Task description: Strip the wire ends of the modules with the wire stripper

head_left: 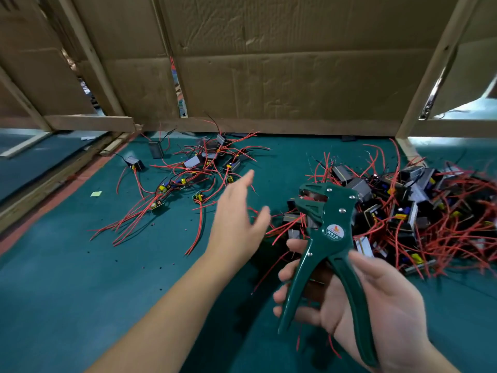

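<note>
My right hand [357,300] grips the handles of a dark green wire stripper [325,232], held upright with its jaws pointing up and left. My left hand [236,219] is stretched forward above the table, fingers straight, holding nothing. A big heap of modules [419,211] with red wires lies at the right, partly behind the stripper. A smaller, looser group of modules [193,170] with long red wires is spread at the middle left, beyond my left hand.
The table top is a teal mat [94,286] with small dark specks. A cardboard wall [282,71] on wooden bars closes the back. A wooden frame edge [48,181] runs along the left. A small green scrap [96,194] lies on the mat.
</note>
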### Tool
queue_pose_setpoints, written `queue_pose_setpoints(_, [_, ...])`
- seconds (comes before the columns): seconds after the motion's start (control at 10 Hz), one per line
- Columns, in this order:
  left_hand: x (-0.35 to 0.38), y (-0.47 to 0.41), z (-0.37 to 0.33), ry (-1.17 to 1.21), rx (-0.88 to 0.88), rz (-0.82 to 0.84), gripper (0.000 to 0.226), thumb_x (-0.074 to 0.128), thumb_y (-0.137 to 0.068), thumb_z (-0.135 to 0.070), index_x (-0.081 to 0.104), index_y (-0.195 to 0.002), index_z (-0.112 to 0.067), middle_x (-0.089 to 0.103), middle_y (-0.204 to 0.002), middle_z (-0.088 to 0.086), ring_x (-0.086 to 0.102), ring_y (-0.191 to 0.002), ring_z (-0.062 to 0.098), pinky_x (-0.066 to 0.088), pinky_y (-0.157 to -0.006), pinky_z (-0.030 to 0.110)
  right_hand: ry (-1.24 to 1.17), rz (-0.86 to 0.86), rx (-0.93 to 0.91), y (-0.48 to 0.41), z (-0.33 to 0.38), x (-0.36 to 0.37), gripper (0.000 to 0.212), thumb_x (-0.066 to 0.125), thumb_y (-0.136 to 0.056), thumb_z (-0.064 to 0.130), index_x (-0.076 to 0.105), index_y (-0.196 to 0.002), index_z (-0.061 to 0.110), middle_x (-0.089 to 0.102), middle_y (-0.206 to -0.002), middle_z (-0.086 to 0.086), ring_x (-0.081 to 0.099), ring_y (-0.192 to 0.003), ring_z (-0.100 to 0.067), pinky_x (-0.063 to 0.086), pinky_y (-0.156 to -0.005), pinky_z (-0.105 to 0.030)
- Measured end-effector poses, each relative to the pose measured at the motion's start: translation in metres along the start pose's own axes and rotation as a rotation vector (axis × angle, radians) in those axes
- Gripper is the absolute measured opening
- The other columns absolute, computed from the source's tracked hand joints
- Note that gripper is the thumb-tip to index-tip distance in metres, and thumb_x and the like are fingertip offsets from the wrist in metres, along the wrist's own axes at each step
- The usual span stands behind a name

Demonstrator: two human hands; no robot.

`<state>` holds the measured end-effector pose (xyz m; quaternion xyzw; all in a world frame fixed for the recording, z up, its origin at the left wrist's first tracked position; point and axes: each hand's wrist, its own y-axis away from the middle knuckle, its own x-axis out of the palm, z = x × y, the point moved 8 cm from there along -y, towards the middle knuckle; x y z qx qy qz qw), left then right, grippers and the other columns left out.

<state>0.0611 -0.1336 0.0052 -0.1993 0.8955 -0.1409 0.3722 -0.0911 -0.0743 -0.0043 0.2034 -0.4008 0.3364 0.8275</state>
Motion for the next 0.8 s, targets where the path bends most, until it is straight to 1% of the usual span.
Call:
queue_pose_setpoints(0.1, [-0.022,0.02,-0.006,0.275,-0.027,-0.191,0.038,0.052,-0.09,-0.02,0.048,-0.128,-0.024,0.054,-0.124,-0.01,0.049,-0.115,0.005,0.041,-0.098,0.03,0.015,-0.095,-0.094,-0.001,0.003,-0.006,0.097,0.084,-0.028,0.018,0.058,-0.118,-0.008,0.058,-0.099,-0.038,0.059,-0.084,-0.054,0.045,-0.078,-0.064])
queue_pose_setpoints(0.2, [-0.02,0.047,-0.025,0.408,0.077,-0.164,0.024,0.046,-0.091,-0.032,0.056,-0.112,-0.025,0.059,-0.107,-0.016,0.056,-0.103,0.008,0.042,-0.084,0.018,0.053,-0.152,-0.171,0.002,0.003,-0.008,0.097,0.085,-0.02,0.013,0.062,-0.112,-0.008,0.063,-0.098,-0.036,0.065,-0.082,-0.047,0.049,-0.084,-0.058])
queue_pose_setpoints(0.3, [-0.005,0.071,-0.041,0.542,0.147,0.008,0.025,0.045,-0.093,-0.038,0.057,-0.105,-0.019,0.063,-0.094,-0.009,0.061,-0.088,0.014,0.048,-0.077,0.029,0.278,-0.192,-0.213,0.004,0.003,-0.012,0.085,0.087,-0.03,0.017,0.067,-0.11,-0.002,0.069,-0.076,-0.022,0.069,-0.063,-0.021,0.056,-0.059,-0.026])
queue_pose_setpoints(0.4, [0.014,0.08,-0.034,0.708,-0.013,0.177,0.044,0.049,-0.086,-0.05,0.055,-0.107,-0.012,0.066,-0.094,0.008,0.061,-0.084,0.027,0.05,-0.079,0.046,0.785,-0.19,-0.207,0.0,-0.001,-0.006,0.075,0.081,-0.049,0.041,0.067,-0.119,0.018,0.059,-0.118,-0.017,0.064,-0.102,-0.017,0.051,-0.086,-0.025])
queue_pose_setpoints(0.5, [0.024,0.077,-0.026,0.871,-0.139,0.292,0.049,0.058,-0.078,-0.045,0.057,-0.113,-0.01,0.069,-0.107,0.004,0.063,-0.101,0.019,0.049,-0.091,0.036,1.003,-0.261,-0.29,-0.002,-0.001,-0.004,0.077,0.07,-0.068,0.059,0.052,-0.133,0.021,0.049,-0.12,-0.007,0.054,-0.107,-0.002,0.039,-0.084,-0.005])
queue_pose_setpoints(0.6, [0.027,0.071,-0.023,0.914,-0.192,0.341,0.042,0.065,-0.07,-0.037,0.062,-0.106,-0.017,0.072,-0.103,-0.01,0.064,-0.1,0.003,0.046,-0.085,0.015,1.136,-0.253,-0.32,-0.004,0.003,0.001,0.053,0.048,-0.087,0.051,0.046,-0.133,0.026,0.047,-0.118,0.0,0.048,-0.109,0.004,0.03,-0.089,-0.001])
queue_pose_setpoints(0.7, [0.03,0.068,-0.014,1.024,-0.24,0.374,0.033,0.064,-0.066,-0.035,0.071,-0.091,-0.014,0.073,-0.093,0.001,0.066,-0.087,0.013,0.051,-0.078,0.021,1.359,-0.106,-0.291,0.0,0.019,0.02,0.042,0.051,-0.079,0.04,0.058,-0.12,0.03,0.06,-0.108,0.007,0.056,-0.098,0.004,0.036,-0.086,-0.004])
queue_pose_setpoints(0.8, [0.03,0.068,-0.009,1.227,-0.392,0.398,0.044,0.059,-0.062,-0.038,0.068,-0.091,-0.006,0.068,-0.078,0.013,0.061,-0.066,0.019,0.05,-0.064,0.024,1.249,-0.114,-0.422,0.028,0.06,0.03,0.034,0.058,-0.081,0.051,0.074,-0.104,0.032,0.073,-0.092,0.01,0.068,-0.087,-0.003,0.049,-0.08,-0.012])
